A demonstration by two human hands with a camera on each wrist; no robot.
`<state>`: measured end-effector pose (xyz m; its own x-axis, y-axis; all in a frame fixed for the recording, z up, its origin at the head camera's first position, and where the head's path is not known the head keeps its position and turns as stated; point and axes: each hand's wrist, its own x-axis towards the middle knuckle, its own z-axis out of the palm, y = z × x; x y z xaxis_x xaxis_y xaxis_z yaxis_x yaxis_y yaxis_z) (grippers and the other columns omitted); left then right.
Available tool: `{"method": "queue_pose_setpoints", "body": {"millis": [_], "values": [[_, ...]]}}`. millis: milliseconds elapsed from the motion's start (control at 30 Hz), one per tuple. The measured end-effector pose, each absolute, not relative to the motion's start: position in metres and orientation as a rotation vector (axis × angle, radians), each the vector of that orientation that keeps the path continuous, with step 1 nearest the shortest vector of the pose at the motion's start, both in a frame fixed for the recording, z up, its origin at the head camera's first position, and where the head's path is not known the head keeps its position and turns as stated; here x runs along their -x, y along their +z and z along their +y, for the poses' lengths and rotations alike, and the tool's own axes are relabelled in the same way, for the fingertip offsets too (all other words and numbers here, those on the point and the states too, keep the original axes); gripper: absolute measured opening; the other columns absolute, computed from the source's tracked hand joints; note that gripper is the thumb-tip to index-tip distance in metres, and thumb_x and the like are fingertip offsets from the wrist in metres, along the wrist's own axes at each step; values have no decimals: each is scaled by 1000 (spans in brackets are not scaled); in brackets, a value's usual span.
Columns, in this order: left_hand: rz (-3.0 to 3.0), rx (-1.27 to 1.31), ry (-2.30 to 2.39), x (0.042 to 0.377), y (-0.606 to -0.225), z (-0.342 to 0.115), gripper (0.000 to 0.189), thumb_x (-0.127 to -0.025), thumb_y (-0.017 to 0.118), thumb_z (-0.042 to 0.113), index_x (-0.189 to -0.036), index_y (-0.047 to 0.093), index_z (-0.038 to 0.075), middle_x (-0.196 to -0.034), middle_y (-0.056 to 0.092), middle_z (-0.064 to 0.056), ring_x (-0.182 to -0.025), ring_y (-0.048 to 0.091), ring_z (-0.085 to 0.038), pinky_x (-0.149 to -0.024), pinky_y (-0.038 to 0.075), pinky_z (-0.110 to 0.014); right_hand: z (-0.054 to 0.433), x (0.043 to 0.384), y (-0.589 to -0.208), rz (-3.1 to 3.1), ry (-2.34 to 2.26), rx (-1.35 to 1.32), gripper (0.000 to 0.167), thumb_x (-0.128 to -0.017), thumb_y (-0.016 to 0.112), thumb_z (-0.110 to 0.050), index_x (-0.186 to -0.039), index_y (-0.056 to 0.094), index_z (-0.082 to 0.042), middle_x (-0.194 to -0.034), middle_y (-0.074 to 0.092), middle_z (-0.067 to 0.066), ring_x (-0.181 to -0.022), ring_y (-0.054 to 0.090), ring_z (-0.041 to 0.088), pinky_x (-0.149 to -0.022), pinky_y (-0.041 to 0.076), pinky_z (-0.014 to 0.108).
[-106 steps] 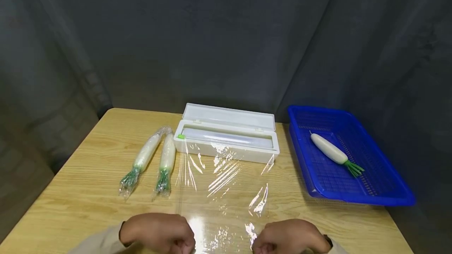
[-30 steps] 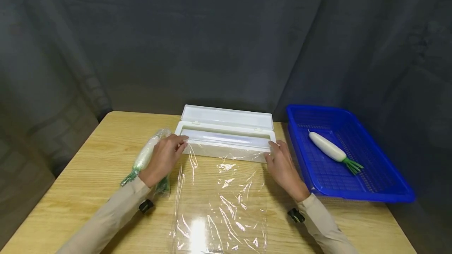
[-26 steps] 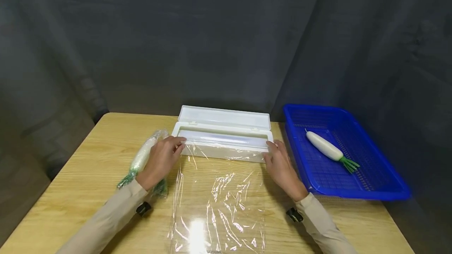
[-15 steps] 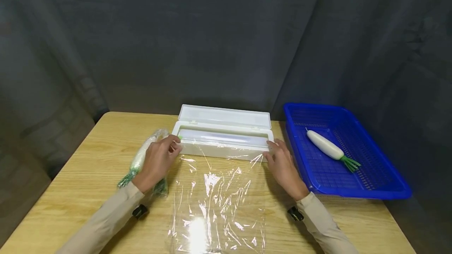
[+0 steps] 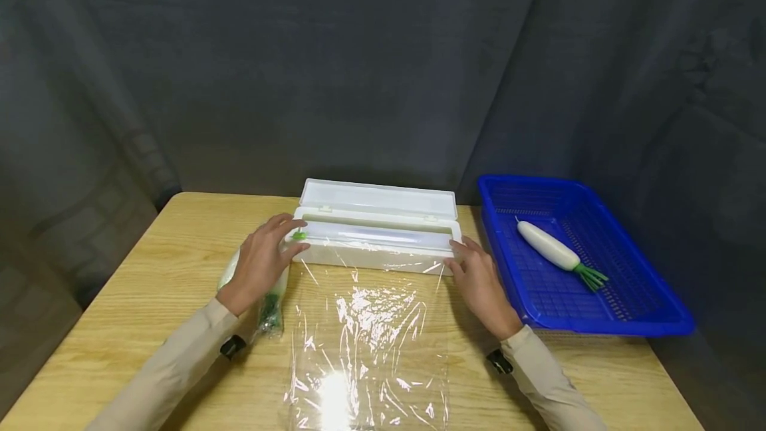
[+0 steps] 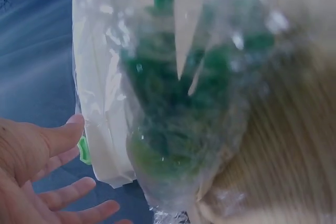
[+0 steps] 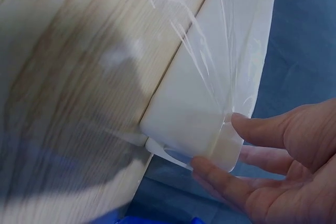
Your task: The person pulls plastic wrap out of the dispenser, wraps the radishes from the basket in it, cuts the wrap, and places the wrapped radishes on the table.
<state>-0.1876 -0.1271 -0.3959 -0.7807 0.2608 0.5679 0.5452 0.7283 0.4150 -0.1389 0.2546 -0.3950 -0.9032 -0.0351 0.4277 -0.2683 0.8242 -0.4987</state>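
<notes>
A white cling film dispenser [image 5: 377, 257] stands at the table's back with its lid raised and a roll inside. From it a clear sheet of cling film [image 5: 371, 364] stretches down the table toward me. My left hand [image 5: 257, 261] is at the dispenser's left end, fingers spread around the green slide cutter [image 5: 298, 235]. The left wrist view shows those fingers apart, gripping nothing. At the opposite end my right hand [image 5: 479, 285] holds the corner between thumb and fingers, thumb on the film at the edge. Two film-wrapped daikon radishes [image 5: 272, 314] lie partly hidden behind my left hand.
A blue plastic basket [image 5: 604, 330] stands at the right, close beside the right forearm. One unwrapped white daikon [image 5: 547, 245] with green stalks lies inside it. Behind the wooden table [image 5: 108, 344] hangs a dark curtain [image 5: 335, 72].
Both hands have moved from the front ends of the film to the dispenser, and the film now lies lower. Just now the left hand has spread and shifted left, uncovering the green cutter.
</notes>
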Motion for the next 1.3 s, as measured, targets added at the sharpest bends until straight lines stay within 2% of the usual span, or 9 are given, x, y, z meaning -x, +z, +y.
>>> {"method": "queue_pose_setpoints", "body": {"millis": [133, 233, 333, 567, 733, 900, 1033, 1133, 1300], "values": [[-2489, 646, -903, 190, -398, -129, 44, -89, 84, 14, -128, 70, -2, -135, 63, -31, -110, 69, -48, -90, 57, -63, 254, 139, -394, -2600, 793, -218, 38, -89, 79, 2, -125, 70, 11, -131, 63, 38, -101, 72, 47, -94, 54, 61], [-2508, 660, -940, 192, -399, -130, 43, -91, 82, 14, -129, 70, -2, -139, 61, -32, -109, 70, -48, -98, 53, -64, 255, 139, -394, -2605, 804, -201, 38, -89, 79, 1, -125, 70, 11, -132, 62, 38, -99, 72, 46, -93, 55, 60], [-2526, 665, -962, 194, -399, -133, 39, -92, 81, 13, -127, 73, -2, -142, 60, -32, -105, 72, -47, -100, 51, -65, 255, 139, -396, -2616, 814, -198, 38, -90, 79, 1, -126, 70, 11, -134, 61, 39, -105, 71, 48, -95, 54, 61], [-2540, 731, -944, 198, -400, -134, 30, -94, 77, 11, -122, 75, -2, -136, 65, -29, -91, 76, -41, -85, 61, -55, 253, 138, -398, -2604, 764, -246, 37, -90, 78, 1, -124, 70, 12, -131, 60, 41, -89, 73, 45, -90, 55, 62], [-2510, 748, -951, 200, -405, -132, 29, -96, 74, 8, -122, 74, -4, -128, 71, -26, -93, 76, -39, -83, 62, -51, 254, 134, -388, -2707, 745, -241, 50, -92, 78, -3, -136, 61, 11, -137, 59, 38, -114, 67, 52, -98, 52, 64], [-2478, 749, -940, 196, -413, -129, 33, -96, 73, 5, -126, 71, -7, -119, 74, -25, -95, 76, -38, -84, 62, -51, 257, 129, -368, -2850, 693, -215, 64, -97, 73, -9, -152, 43, 7, -142, 56, 33, -122, 61, 49, -100, 50, 64], [-2463, 756, -941, 196, -413, -129, 31, -95, 73, 5, -124, 72, -7, -117, 75, -25, -97, 76, -40, -85, 62, -51, 259, 121, -352, -2854, 688, -198, 65, -99, 72, -11, -153, 41, 6, -142, 55, 35, -131, 54, 53, -103, 46, 67], [-2453, 763, -922, 197, -412, -130, 30, -95, 73, 5, -122, 73, -7, -118, 74, -25, -101, 75, -42, -87, 61, -51, 265, 116, -344, -2840, 676, -182, 63, -99, 72, -12, -152, 43, 6, -139, 56, 35, -127, 56, 54, -100, 47, 68], [-2463, 790, -914, 200, -408, -130, 30, -95, 73, 4, -122, 73, -8, -123, 72, -26, -105, 74, -42, -89, 60, -52, 279, 110, -338, -2790, 739, -203, 53, -101, 71, -11, -146, 49, 8, -124, 63, 31, -109, 65, 46, -89, 54, 61]]}}
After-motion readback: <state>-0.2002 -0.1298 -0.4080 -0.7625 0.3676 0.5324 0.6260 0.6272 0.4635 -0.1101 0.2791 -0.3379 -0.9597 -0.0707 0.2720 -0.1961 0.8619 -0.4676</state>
